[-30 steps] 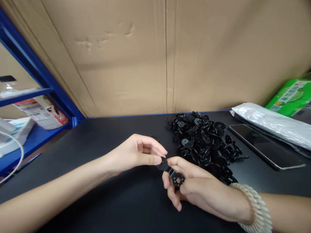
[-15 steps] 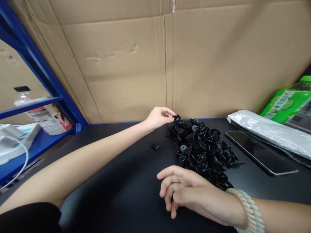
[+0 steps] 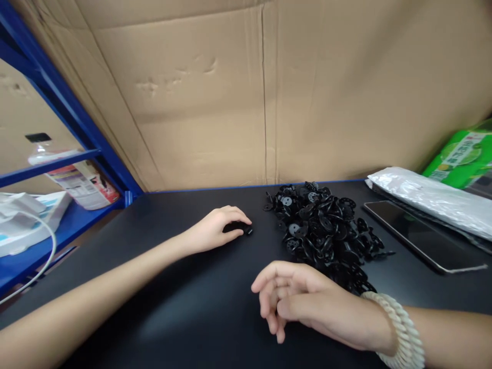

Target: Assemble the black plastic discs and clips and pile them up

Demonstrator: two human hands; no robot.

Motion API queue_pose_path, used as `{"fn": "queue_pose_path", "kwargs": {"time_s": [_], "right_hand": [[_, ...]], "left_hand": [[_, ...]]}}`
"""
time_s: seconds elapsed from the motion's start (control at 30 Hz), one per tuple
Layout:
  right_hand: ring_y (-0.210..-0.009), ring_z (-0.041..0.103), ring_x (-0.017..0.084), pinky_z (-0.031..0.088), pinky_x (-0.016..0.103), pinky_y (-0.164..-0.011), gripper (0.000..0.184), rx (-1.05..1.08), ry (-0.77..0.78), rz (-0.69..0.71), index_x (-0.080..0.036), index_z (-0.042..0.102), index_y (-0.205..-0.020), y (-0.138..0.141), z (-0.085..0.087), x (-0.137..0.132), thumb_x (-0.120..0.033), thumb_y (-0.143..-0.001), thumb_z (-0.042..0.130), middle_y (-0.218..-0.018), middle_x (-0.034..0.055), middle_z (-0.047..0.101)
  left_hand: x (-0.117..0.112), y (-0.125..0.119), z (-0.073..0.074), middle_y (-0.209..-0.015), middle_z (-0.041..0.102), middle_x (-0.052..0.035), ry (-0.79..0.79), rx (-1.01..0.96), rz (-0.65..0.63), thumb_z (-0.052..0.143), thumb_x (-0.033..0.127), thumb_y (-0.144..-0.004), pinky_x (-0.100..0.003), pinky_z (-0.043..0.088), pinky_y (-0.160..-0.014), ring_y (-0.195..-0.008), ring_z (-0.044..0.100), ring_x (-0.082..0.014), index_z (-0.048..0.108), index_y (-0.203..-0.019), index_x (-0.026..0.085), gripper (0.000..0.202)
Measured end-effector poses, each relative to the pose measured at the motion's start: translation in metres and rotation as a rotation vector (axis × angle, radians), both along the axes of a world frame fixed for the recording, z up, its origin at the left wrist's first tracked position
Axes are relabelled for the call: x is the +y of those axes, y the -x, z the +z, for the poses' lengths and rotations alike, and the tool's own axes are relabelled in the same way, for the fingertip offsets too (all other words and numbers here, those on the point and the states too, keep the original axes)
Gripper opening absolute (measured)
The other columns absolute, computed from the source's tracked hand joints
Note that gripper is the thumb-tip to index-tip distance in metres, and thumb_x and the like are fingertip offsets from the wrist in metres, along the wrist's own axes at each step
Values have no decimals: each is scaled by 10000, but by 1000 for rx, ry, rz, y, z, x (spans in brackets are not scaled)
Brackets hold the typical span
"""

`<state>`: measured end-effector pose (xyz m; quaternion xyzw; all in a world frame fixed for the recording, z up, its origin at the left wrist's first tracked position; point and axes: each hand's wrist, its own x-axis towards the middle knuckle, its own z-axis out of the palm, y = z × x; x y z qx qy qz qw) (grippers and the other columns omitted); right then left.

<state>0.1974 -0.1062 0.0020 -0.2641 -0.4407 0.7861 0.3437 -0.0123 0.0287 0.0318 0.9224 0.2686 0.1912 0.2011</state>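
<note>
My left hand [image 3: 219, 229] is low over the black table, thumb and forefinger closed about a small black plastic part [image 3: 249, 231]. That part lies left of the pile, and the fingers hide much of it. My right hand [image 3: 303, 302], with a pale twisted bracelet at its wrist, hovers near the front of the pile. Its fingers are loosely curved and apart, holding nothing. The pile of black plastic parts [image 3: 321, 225] has round discs with small holes; my right hand covers some of its near edge.
A phone [image 3: 423, 238] lies right of the pile beside a silvery plastic package [image 3: 434, 202]. A green pack [image 3: 461, 159] stands behind. At left, a blue shelf [image 3: 82, 218] bears a bottle [image 3: 82, 179] and a white power strip [image 3: 42, 225]. Cardboard [image 3: 192, 113] walls the back.
My left hand has come away from the far edge of the pile, left and nearer, to the lone black part. My right hand has hardly moved.
</note>
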Motion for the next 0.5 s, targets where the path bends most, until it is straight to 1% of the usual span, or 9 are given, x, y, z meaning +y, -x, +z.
{"fn": "queue_pose_path", "kwargs": {"time_s": [0.07, 0.13, 0.2, 0.23, 0.3, 0.33, 0.4, 0.5], "right_hand": [[-657, 599, 126, 488, 297, -643, 269, -15, 21, -27, -129, 595, -994, 0, 2, -2, -135, -732, 657, -800, 26, 617], [-666, 601, 138, 495, 309, -638, 317, 8, 49, -74, -149, 556, -1047, 0, 3, -4, -157, -749, 665, -804, 19, 616], [-671, 607, 149, 502, 323, -631, 357, 47, 81, -114, -170, 507, -1117, 0, 4, -5, -178, -789, 648, -811, 16, 620], [-672, 608, 153, 504, 328, -628, 336, 65, 94, -125, -172, 492, -1127, 0, 3, -5, -194, -820, 628, -812, 20, 622], [-676, 604, 156, 503, 332, -628, 230, 96, 110, -141, -165, 490, -1092, 0, 1, -5, -248, -893, 569, -816, 35, 624], [-677, 598, 155, 500, 328, -626, 189, 112, 110, -148, -158, 496, -1061, 0, -1, -4, -278, -921, 539, -805, 40, 620], [-662, 579, 146, 481, 300, -612, 186, 138, 111, -158, -145, 513, -1005, 1, -4, -4, -321, -947, 513, -765, 35, 601], [-607, 525, 112, 416, 244, -569, 210, 134, 105, -155, -134, 532, -981, 1, -6, -3, -341, -943, 535, -711, 5, 545]], "left_hand": [[-6, -2, -11, -1016, 696, -100, -51, -75, 34, 597, 150, -854, -336, 513, -835, -908, 647, -199, 693, -1022, 147, 193], [-16, -6, -15, -1014, 690, -103, -93, -154, 50, 610, 173, -852, -317, 527, -804, -884, 646, -190, 680, -1013, 136, 180], [-30, -11, -13, -1024, 689, -96, -123, -225, 37, 630, 176, -837, -292, 539, -784, -883, 645, -180, 670, -1015, 145, 185], [-38, -14, -10, -1032, 689, -90, -132, -256, 20, 634, 162, -831, -278, 544, -771, -885, 645, -174, 665, -1023, 154, 195], [-56, -19, -3, -1028, 694, -82, -130, -318, -30, 639, 109, -812, -258, 548, -746, -868, 644, -162, 659, -1042, 162, 237], [-65, -21, -1, -1015, 697, -78, -106, -337, -56, 637, 81, -802, -251, 549, -739, -856, 643, -157, 657, -1044, 162, 255], [-78, -25, 2, -973, 702, -69, -5, -352, -90, 643, 48, -785, -244, 551, -727, -807, 638, -145, 661, -1038, 159, 277], [-90, -30, 1, -901, 697, -50, 227, -404, -78, 699, 54, -754, -231, 561, -695, -728, 628, -126, 672, -1018, 151, 282]]}}
